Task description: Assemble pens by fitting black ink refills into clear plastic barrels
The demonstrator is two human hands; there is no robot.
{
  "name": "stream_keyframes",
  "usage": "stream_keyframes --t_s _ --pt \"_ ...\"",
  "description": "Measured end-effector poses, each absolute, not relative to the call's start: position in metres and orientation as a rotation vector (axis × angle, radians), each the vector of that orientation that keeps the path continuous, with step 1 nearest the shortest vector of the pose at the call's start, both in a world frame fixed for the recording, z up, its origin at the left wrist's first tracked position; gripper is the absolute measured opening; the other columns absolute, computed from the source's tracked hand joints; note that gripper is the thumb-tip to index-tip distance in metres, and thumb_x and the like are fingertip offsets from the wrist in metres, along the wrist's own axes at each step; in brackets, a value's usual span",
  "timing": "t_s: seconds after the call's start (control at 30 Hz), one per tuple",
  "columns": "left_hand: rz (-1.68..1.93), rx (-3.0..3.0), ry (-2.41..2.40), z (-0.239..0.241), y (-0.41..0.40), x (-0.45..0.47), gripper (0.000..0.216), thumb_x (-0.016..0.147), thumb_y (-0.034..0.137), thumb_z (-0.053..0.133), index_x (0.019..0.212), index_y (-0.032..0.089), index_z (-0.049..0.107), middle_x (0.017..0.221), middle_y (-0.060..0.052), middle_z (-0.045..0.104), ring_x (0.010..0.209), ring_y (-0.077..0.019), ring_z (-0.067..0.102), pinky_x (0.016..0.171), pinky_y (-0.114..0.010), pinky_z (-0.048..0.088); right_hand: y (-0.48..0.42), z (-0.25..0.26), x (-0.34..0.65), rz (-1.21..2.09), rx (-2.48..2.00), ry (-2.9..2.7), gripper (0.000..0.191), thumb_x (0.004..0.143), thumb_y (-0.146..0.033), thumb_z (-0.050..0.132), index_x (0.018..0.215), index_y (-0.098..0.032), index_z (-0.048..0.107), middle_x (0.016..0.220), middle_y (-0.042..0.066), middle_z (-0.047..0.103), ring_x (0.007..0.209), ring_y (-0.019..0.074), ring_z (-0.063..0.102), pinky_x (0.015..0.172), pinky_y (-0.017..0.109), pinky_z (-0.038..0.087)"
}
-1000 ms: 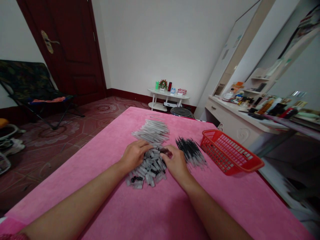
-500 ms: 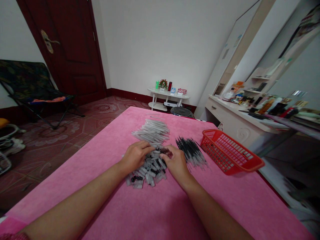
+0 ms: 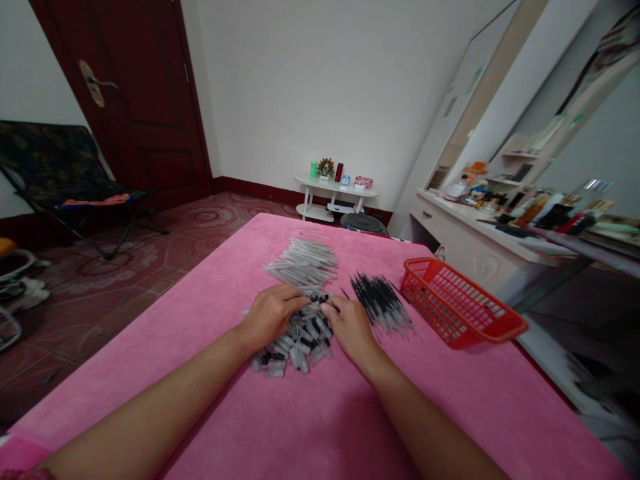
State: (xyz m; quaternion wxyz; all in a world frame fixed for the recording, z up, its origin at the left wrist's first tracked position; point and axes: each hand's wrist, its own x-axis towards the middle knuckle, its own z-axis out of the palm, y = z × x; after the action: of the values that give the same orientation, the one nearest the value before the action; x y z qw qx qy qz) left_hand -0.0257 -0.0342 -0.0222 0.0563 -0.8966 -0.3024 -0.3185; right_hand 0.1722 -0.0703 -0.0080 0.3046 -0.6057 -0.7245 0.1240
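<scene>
Both of my hands are low over a heap of clear pen caps (image 3: 300, 357), some with black pieces among them. My left hand (image 3: 273, 315) rests at the heap's left side, fingers curled together and thumb reaching toward small black pieces (image 3: 320, 299). On the right side, my right hand (image 3: 351, 327) has its thumb and fingers pinched near the same pieces. Whatever either hand grips is too small or hidden to make out. Beyond them lies a stack of clear pen barrels (image 3: 305, 261). To the right of my right hand is a bundle of black-ink pen refills (image 3: 383, 303).
A red plastic basket (image 3: 463, 303) stands on the pink cloth (image 3: 310, 427) at the right. Past the table's right side is a dresser (image 3: 475, 240) crowded with bottles. A small white stand (image 3: 335, 188) is by the wall, with a folding chair (image 3: 65, 173) at left.
My right fingers have shifted slightly and drawn closer together at the heap's edge. My left hand stays nearly where it was.
</scene>
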Motion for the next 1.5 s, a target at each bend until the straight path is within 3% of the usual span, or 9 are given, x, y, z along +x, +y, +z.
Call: stream_keyframes --t_s 0.17,0.37,0.5,0.63,0.83,1.1,1.3,1.5 --pt "-1.076 -2.762 -0.973 -0.022 -0.036 -0.023 0.036 0.078 0.003 0.047 0.104 0.020 0.065 0.088 -0.006 0.065 0.086 -0.0162 0.060 0.075 -0.027 0.048 -0.068 -0.009 0.173 0.331 -1.603 -1.928 0.039 0.092 -0.038 0.041 0.062 -0.018 0.056 0.057 0.001 0.057 0.057 0.0136 0.053 0.054 0.023 0.031" --pt "-1.122 -2.757 -1.119 -0.022 -0.035 -0.024 0.034 0.080 0.004 0.049 0.104 0.021 0.065 0.091 -0.005 0.066 0.087 -0.0161 0.061 0.075 -0.026 0.048 -0.069 -0.006 0.172 0.483 -1.411 -1.851 0.008 0.081 -0.026 0.057 0.079 -0.019 0.057 0.069 -0.001 0.062 0.061 0.0129 0.056 0.057 0.021 0.036" --pt "-1.104 -2.764 -1.117 -0.024 -0.035 -0.024 0.031 0.081 0.006 0.050 0.103 0.021 0.066 0.090 -0.004 0.066 0.085 -0.0155 0.061 0.074 -0.025 0.047 -0.069 -0.009 0.171 0.562 -1.403 -1.845 0.025 0.087 -0.028 0.047 0.063 -0.019 0.051 0.055 -0.002 0.056 0.050 0.0120 0.052 0.052 0.022 0.036" --pt "-1.107 -2.769 -1.135 -0.024 -0.034 -0.025 0.031 0.081 0.006 0.050 0.103 0.021 0.066 0.091 -0.004 0.066 0.085 -0.0158 0.061 0.073 -0.025 0.047 -0.066 -0.014 0.173 0.784 -1.375 -1.755 0.024 0.086 -0.030 0.046 0.066 -0.019 0.053 0.057 -0.002 0.059 0.045 0.0114 0.054 0.047 0.021 0.037" --pt "-1.139 -2.746 -1.188 -0.028 -0.029 -0.028 0.030 0.082 0.008 0.051 0.104 0.021 0.065 0.092 -0.004 0.066 0.086 -0.0162 0.060 0.074 -0.026 0.047 -0.062 -0.012 0.181 0.618 -1.394 -1.838 0.005 0.075 -0.019 0.059 0.074 -0.018 0.064 0.066 -0.001 0.063 0.060 0.0125 0.057 0.055 0.021 0.038" --pt "-1.141 -2.751 -1.187 -0.028 -0.029 -0.028 0.031 0.082 0.007 0.050 0.105 0.021 0.064 0.091 -0.004 0.065 0.085 -0.0157 0.060 0.073 -0.025 0.047 -0.085 0.005 0.161 0.391 -1.326 -2.239 0.025 0.074 -0.020 0.068 0.098 -0.027 0.071 0.090 0.002 0.065 0.082 0.0157 0.059 0.070 0.024 0.040" --pt "-1.137 -2.759 -1.183 -0.028 -0.029 -0.028 0.030 0.083 0.008 0.050 0.106 0.021 0.065 0.092 -0.004 0.066 0.086 -0.0162 0.060 0.074 -0.026 0.047 -0.085 0.000 0.156 0.378 -1.414 -2.267 0.011 0.074 -0.018 0.068 0.084 -0.022 0.070 0.087 0.002 0.064 0.078 0.0146 0.059 0.068 0.023 0.039" --pt "-1.130 -2.764 -1.203 -0.028 -0.029 -0.028 0.031 0.083 0.008 0.050 0.107 0.021 0.065 0.093 -0.004 0.066 0.087 -0.0163 0.060 0.075 -0.026 0.047 -0.084 0.001 0.159 0.444 -1.372 -2.224 0.010 0.072 -0.012 0.065 0.079 -0.019 0.067 0.083 0.002 0.065 0.079 0.0160 0.059 0.071 0.025 0.039"
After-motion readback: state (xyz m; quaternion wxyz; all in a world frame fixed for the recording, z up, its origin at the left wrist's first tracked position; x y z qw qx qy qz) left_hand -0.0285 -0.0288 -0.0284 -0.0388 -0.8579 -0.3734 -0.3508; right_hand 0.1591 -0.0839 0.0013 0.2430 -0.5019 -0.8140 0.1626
